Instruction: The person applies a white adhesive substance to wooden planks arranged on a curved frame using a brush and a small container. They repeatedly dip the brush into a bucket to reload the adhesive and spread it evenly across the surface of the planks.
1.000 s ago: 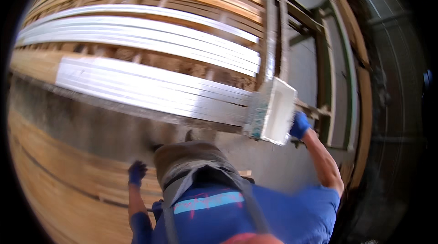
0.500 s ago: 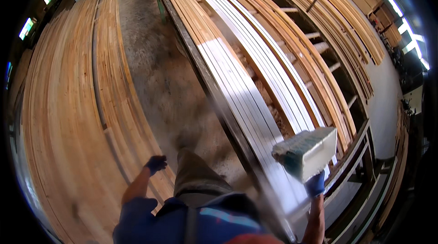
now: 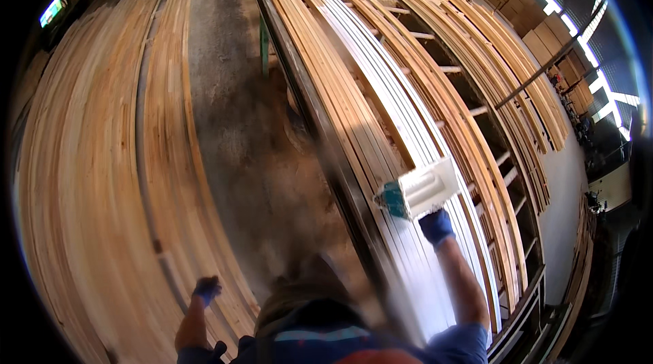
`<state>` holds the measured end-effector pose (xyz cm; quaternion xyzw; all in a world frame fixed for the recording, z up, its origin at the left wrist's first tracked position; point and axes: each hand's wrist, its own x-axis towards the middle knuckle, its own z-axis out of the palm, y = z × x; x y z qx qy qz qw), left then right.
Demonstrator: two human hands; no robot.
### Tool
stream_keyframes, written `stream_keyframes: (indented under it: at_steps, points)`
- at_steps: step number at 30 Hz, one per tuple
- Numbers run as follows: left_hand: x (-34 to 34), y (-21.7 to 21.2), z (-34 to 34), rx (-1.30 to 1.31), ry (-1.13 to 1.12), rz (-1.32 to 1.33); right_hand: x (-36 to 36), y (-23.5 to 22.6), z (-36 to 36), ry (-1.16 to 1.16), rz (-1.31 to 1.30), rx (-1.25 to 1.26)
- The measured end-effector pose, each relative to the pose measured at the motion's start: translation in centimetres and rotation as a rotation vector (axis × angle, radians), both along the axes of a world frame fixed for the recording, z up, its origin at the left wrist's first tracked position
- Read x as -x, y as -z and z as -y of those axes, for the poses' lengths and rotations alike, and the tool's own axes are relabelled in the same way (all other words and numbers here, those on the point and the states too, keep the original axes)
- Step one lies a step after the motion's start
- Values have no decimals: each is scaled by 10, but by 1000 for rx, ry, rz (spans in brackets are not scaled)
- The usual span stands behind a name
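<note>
Our right hand point(image 3: 437, 225) grips the white box point(image 3: 434, 186) by its near side, perhaps to steady it over the boards point(image 3: 350, 116), while our left hand point(image 3: 207, 289) hangs half-curled and empty, seemingly for balance.

The right hand point(image 3: 437, 226) has carried the white-faced block point(image 3: 431, 186) left and farther from the boards' near right end, where it was a second ago; its recessed face now turns more upward than half a second ago. On the near strip of boards point(image 3: 367, 150), the stretch just beyond the block has gone from bright white to greyish brown. The left hand point(image 3: 207, 289) now appears nearer. The view has swung: boards that ran across now stretch away, and far-right cartons point(image 3: 520, 13) have come into sight.
</note>
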<state>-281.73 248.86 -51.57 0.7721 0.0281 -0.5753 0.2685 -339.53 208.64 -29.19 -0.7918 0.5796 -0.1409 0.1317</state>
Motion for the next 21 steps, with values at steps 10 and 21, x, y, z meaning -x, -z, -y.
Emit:
stream_keyframes:
  at_steps: [10, 21]
  points:
    - [-143, 25, 312, 361, -143, -230, -297, 31, 413, -216, 48, 46]
    - [-288, 63, 372, -209, -158, -211, -660, 9, 794, -332, 51, 24]
